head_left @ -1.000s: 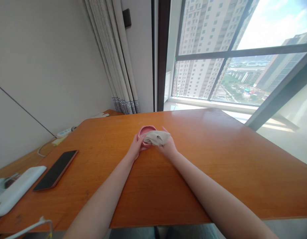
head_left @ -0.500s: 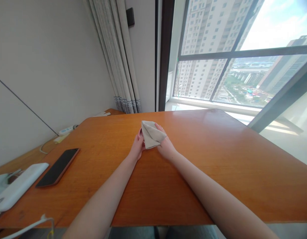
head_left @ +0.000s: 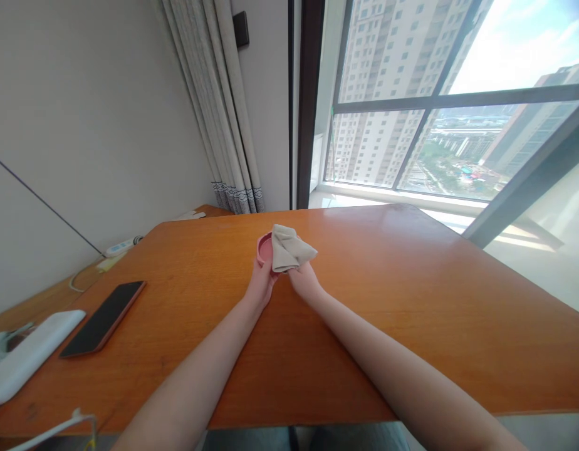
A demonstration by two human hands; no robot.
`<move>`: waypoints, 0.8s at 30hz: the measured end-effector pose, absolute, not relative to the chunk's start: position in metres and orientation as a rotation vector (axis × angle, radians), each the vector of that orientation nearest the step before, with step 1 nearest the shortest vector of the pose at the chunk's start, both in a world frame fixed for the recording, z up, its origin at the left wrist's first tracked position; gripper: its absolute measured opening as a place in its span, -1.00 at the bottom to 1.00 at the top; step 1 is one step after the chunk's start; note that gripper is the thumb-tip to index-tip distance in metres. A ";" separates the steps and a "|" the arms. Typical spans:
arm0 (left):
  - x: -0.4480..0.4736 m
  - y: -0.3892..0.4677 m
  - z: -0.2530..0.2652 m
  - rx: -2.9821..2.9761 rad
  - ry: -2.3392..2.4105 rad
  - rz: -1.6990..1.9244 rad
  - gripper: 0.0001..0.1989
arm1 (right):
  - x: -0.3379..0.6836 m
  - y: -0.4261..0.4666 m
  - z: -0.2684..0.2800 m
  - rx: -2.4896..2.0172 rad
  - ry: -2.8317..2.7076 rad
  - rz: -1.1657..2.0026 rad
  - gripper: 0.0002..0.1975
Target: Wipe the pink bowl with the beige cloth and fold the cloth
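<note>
My left hand [head_left: 262, 280] is closed on a small pink round dish [head_left: 265, 248], gripping its near side above the table. A beige cloth [head_left: 289, 249] covers the right part of the dish. My right hand [head_left: 305, 279] is closed on the cloth from below and the right, its fingers mostly hidden under the folds. Where the cloth meets the dish, I cannot see how far it reaches inside.
The orange-brown wooden table [head_left: 412, 300] spreads under both arms. On its left lie a black-screened phone [head_left: 104, 318] and a white oblong device [head_left: 36, 357]. A white cable [head_left: 59, 429] is at the near left edge, and a power strip [head_left: 120, 247] sits by the wall.
The cloth has shifted and refolded, its tip pointing right, and more of the pink dish now shows on the left. My right hand has moved slightly left.
</note>
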State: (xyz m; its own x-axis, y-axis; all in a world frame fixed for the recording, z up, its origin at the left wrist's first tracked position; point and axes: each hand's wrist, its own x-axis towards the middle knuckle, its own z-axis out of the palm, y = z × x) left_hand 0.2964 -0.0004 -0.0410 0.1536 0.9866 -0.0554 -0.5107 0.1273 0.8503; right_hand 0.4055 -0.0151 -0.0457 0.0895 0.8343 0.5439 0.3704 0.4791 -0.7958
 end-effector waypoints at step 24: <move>0.289 -0.011 -0.014 0.920 0.462 1.030 -0.41 | 0.403 -0.028 -0.036 -1.116 -1.208 0.488 -0.56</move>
